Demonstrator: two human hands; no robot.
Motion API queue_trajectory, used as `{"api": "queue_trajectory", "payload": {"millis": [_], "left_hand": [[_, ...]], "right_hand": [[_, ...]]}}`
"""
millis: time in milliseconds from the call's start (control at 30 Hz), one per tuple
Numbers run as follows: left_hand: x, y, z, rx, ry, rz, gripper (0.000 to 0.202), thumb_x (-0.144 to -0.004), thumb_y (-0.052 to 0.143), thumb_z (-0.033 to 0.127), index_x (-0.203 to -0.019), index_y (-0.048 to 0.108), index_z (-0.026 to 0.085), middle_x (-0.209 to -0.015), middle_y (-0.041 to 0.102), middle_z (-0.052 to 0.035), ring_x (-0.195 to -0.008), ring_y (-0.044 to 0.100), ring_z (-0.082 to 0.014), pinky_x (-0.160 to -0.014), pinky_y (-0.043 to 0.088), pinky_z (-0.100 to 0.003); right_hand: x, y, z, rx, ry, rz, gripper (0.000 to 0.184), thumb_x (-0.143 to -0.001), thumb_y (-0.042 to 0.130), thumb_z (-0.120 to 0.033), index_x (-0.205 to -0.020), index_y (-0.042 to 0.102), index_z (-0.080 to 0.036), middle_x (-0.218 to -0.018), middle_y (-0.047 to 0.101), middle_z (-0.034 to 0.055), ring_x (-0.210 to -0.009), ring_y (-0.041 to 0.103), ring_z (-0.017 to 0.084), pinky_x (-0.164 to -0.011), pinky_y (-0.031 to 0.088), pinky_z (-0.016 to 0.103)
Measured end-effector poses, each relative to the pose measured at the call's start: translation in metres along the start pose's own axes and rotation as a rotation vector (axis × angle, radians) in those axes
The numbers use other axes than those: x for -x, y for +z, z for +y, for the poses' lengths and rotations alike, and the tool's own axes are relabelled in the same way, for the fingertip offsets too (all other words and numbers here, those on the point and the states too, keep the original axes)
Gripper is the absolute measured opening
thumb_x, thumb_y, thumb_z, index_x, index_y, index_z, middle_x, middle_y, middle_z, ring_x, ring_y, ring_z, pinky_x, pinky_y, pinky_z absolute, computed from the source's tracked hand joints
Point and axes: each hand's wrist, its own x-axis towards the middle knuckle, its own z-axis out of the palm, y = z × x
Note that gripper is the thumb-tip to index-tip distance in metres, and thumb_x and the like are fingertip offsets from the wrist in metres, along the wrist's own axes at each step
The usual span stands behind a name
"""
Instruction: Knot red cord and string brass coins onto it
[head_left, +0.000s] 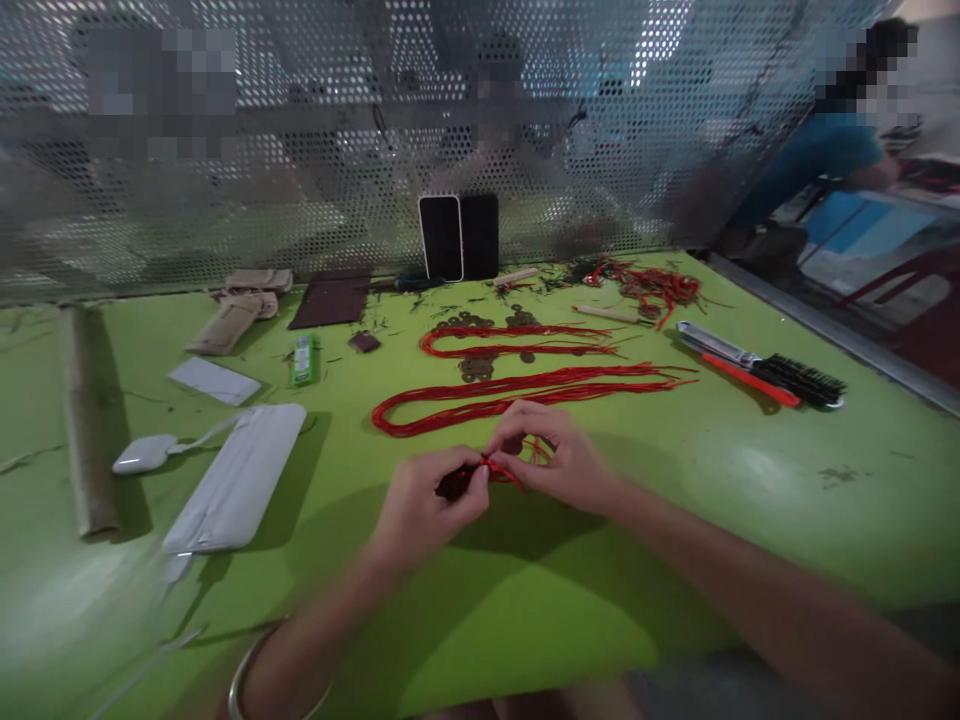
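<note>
1. Left hand (424, 505) raised just above the surface, palm turned inward, fingers curled, thumb and forefinger pinched shut at the tips.
2. Right hand (559, 455) set opposite, knuckles up, fingertips closed in a pinch and meeting the left hand's fingertips at centre.
3. Both forearms bare, entered from the bottom edge and converged in a V toward the middle.
4. Left wrist carried a thin metal bangle (251, 670).
5. Right forearm reached in from lower right, longer in view, somewhat blurred.
</note>
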Motion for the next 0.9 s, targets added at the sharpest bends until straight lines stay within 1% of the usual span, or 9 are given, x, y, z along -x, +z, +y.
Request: {"api": "queue_trajectory", "payload": {"millis": [133, 233, 333, 433, 533, 667, 767, 900], "left_hand": [[0.0008, 0.0015, -0.0010, 0.020, -0.003, 0.012, 0.021, -0.082, 0.049, 0.024, -0.070, 0.064, 0.015, -0.052, 0.051, 0.0022, -0.045, 0.038, -0.0073, -0.043, 0.028, -0.018], [0.0008, 0.0024, -0.0009, 0.037, -0.006, 0.006, 0.020, -0.081, 0.049, 0.022, -0.068, 0.062, 0.015, -0.052, 0.051, 0.0023, -0.045, 0.038, -0.0072, -0.043, 0.028, -0.018], [0.0004, 0.0025, -0.0008, 0.059, -0.021, 0.003, 0.020, -0.081, 0.048, 0.021, -0.068, 0.061, 0.014, -0.054, 0.052, 0.0020, -0.047, 0.039, -0.0073, -0.044, 0.028, -0.018], [-0.0003, 0.0024, -0.0011, 0.065, -0.047, -0.001, 0.021, -0.082, 0.048, 0.022, -0.068, 0.061, 0.014, -0.056, 0.054, 0.0012, -0.050, 0.041, -0.0079, -0.047, 0.029, -0.019], [-0.0012, 0.0022, -0.0018, 0.097, -0.074, -0.027, 0.023, -0.084, 0.047, 0.024, -0.069, 0.062, 0.014, -0.058, 0.056, 0.0001, -0.052, 0.043, -0.0091, -0.048, 0.031, -0.020], [-0.0013, 0.0021, -0.0023, 0.126, -0.084, -0.087, 0.026, -0.086, 0.047, 0.028, -0.074, 0.065, 0.014, -0.062, 0.059, -0.0014, -0.055, 0.046, -0.0104, -0.050, 0.033, -0.020], [0.0009, 0.0029, -0.0020, 0.089, -0.023, -0.108, 0.025, -0.087, 0.045, 0.025, -0.076, 0.064, 0.014, -0.063, 0.061, -0.0012, -0.052, 0.046, -0.0093, -0.048, 0.032, -0.020], [0.0046, 0.0041, -0.0009, -0.014, 0.137, -0.060, 0.018, -0.083, 0.046, 0.017, -0.074, 0.060, 0.013, -0.056, 0.055, 0.0020, -0.046, 0.039, -0.0067, -0.046, 0.030, -0.019]], "right_hand": [[0.0009, -0.0001, -0.0003, 0.000, -0.024, 0.003, 0.006, -0.081, 0.064, -0.023, -0.084, 0.067, -0.019, -0.082, 0.061, 0.0035, -0.071, 0.057, 0.012, -0.062, 0.051, 0.026], [0.0018, 0.0011, -0.0017, -0.007, -0.051, 0.009, 0.004, -0.079, 0.064, -0.019, -0.082, 0.066, -0.019, -0.080, 0.060, 0.0029, -0.070, 0.056, 0.012, -0.061, 0.051, 0.026], [0.0026, 0.0034, -0.0028, -0.014, -0.088, 0.030, 0.007, -0.076, 0.064, -0.015, -0.082, 0.065, -0.018, -0.079, 0.059, 0.0023, -0.067, 0.054, 0.011, -0.059, 0.050, 0.025], [0.0028, 0.0041, -0.0026, -0.018, -0.066, 0.033, 0.005, -0.077, 0.063, -0.016, -0.082, 0.064, -0.018, -0.080, 0.059, 0.0026, -0.067, 0.054, 0.011, -0.059, 0.050, 0.025], [0.0018, 0.0012, -0.0020, -0.047, -0.013, -0.017, 0.004, -0.079, 0.064, -0.019, -0.082, 0.064, -0.017, -0.081, 0.059, 0.0027, -0.067, 0.054, 0.011, -0.060, 0.050, 0.025], [0.0002, -0.0047, -0.0036, -0.050, 0.032, -0.134, 0.004, -0.080, 0.063, -0.020, -0.082, 0.061, -0.017, -0.082, 0.057, 0.0019, -0.068, 0.054, 0.010, -0.063, 0.048, 0.024], [0.0009, -0.0042, -0.0062, -0.019, 0.065, -0.181, 0.005, -0.079, 0.058, -0.013, -0.079, 0.055, -0.018, -0.081, 0.055, 0.0010, -0.070, 0.051, 0.011, -0.063, 0.046, 0.024], [0.0044, 0.0028, -0.0068, -0.019, 0.119, -0.139, 0.008, -0.080, 0.049, -0.011, -0.078, 0.048, -0.019, -0.078, 0.052, 0.0002, -0.070, 0.048, 0.012, -0.062, 0.043, 0.025]]}}
